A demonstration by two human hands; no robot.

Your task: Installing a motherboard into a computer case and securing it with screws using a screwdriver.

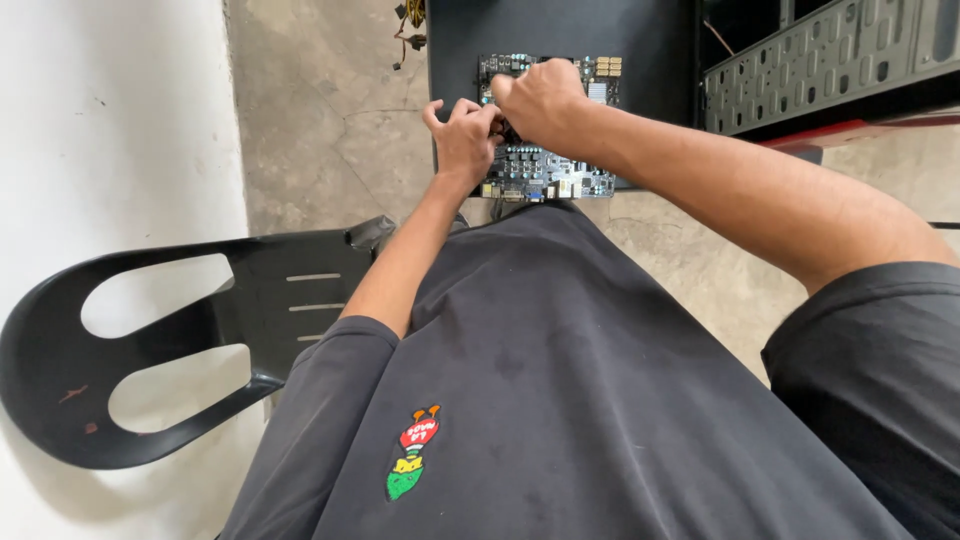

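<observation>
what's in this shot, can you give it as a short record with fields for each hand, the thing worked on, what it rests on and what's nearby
left hand: left hand curled, fingers on the middle of the board
right hand: right hand closed over the same spot, touching the left; whatever it may grip is hidden
thing worked on: circuit board, lying flat
support: black panel on the concrete floor
nearby: black plastic chair to the left, perforated metal case to the upper right

No packages, labels, signs, screens.
</observation>
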